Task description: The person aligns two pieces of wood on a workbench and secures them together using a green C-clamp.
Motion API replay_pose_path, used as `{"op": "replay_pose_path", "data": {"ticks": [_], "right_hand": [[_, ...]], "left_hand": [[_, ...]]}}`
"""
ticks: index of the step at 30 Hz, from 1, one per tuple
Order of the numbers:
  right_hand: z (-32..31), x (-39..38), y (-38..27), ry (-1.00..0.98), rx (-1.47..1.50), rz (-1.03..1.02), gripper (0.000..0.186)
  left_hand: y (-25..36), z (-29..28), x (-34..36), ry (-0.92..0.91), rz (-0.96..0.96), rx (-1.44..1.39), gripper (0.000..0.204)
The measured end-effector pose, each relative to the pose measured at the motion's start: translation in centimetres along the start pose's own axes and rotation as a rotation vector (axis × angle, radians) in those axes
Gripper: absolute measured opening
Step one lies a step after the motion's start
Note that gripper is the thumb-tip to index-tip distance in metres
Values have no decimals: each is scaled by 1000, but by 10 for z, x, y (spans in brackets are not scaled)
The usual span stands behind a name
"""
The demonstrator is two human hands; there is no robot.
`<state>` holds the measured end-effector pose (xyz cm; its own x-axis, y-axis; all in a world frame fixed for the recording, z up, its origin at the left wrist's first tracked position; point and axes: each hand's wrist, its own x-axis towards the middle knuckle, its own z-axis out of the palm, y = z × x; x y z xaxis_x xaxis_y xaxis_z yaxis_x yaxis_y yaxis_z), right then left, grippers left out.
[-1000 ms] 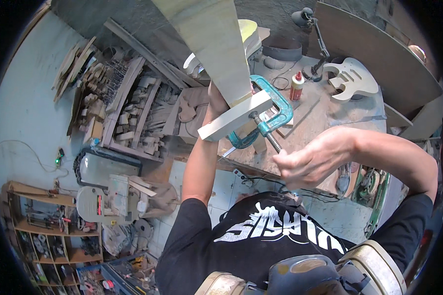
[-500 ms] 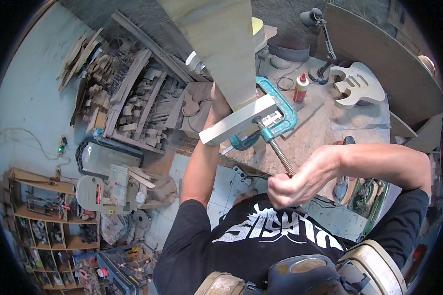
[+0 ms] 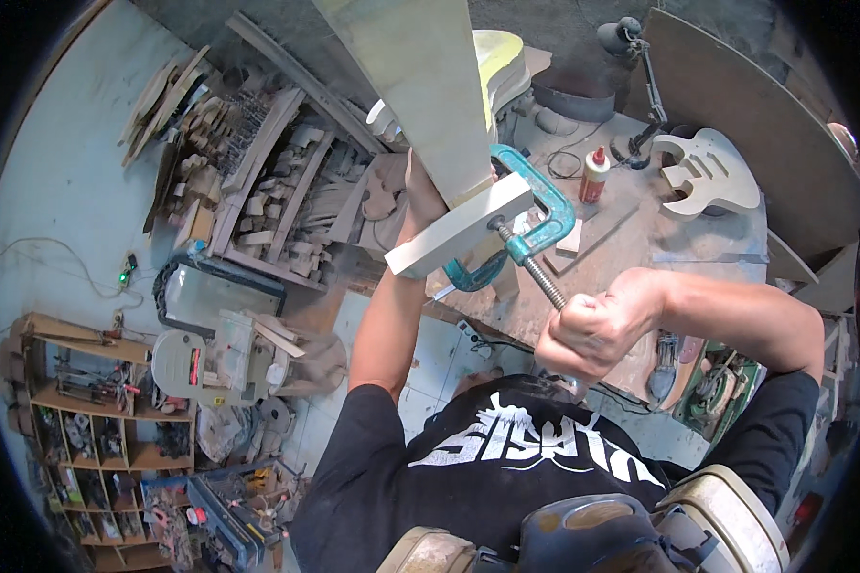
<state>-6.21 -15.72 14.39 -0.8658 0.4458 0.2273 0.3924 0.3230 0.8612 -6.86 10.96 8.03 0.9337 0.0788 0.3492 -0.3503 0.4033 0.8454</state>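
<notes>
A long pale wooden board rises toward the top of the view. Across its lower end lies a short wooden block, with a teal C-clamp around the two. My right hand is closed in a fist at the outer end of the clamp's threaded screw; the screw's handle is hidden inside it. On the left edge of the board, above the block, my left hand grips the wood. Most of its fingers are out of sight behind the board.
On the workbench stand a glue bottle with a red cap and a desk lamp. An unfinished guitar body lies at right. Shelves of wood offcuts and a bandsaw-like machine are at left.
My right fist has moved slightly right and up and has turned at the screw end. My left hand keeps its hold. The whole view has shifted a little.
</notes>
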Motion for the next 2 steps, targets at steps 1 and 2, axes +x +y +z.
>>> {"op": "replay_pose_path", "data": {"ticks": [1,2], "right_hand": [[1,-4,0,-46,-22,6,23],[3,-7,1,-43,-16,16,21]], "left_hand": [[-1,-3,1,-11,-15,-16,68],[-1,-6,4,-26,-28,-31,70]]}}
